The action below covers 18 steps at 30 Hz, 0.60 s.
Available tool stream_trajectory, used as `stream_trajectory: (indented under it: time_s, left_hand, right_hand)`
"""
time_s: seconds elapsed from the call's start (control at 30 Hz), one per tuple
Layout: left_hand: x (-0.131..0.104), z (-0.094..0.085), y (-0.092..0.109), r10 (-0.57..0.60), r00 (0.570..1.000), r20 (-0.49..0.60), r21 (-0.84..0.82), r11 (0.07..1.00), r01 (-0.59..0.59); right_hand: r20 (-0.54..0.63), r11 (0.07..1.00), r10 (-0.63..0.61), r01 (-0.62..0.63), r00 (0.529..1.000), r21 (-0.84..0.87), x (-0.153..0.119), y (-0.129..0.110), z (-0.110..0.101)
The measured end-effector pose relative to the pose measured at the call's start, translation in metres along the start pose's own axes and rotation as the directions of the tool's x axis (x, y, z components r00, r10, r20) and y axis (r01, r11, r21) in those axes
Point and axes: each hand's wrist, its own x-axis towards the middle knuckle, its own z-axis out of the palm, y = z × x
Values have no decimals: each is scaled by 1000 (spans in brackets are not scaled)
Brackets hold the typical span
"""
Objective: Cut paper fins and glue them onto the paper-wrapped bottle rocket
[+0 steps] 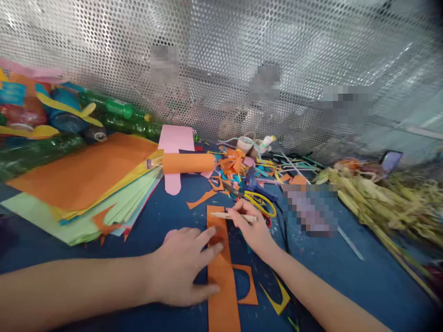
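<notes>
A long orange paper strip (223,304) lies on the blue table, running toward the near edge. My left hand (187,265) rests on it with fingers spread, pressing its left side. Pinched in my right hand (251,226) is a pale pencil (221,215), whose tip points left over the far end of the strip. Right of the strip are an orange paper offcut (252,286) with a curved cut-out and a yellow offcut (280,297). Just beyond my right hand lie scissors with yellow handles (265,205).
Coloured paper sheets (90,175) are stacked at left, before green plastic bottles (117,108). An orange-wrapped bottle (188,163) lies on pink paper (176,136). Paper scraps (231,161) and a glue gun (254,180) sit behind. Dried husks (367,193) cover the right; perforated metal (214,60) rises behind.
</notes>
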Motion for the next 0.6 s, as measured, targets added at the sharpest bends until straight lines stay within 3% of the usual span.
stream_trajectory:
  time_s: [0.6]
  left_hand:
    - [4, 1, -3, 34, 999, -19, -4, 999, -34]
  right_hand:
    - [58, 998, 56, -58, 997, 26, -3, 3, -1]
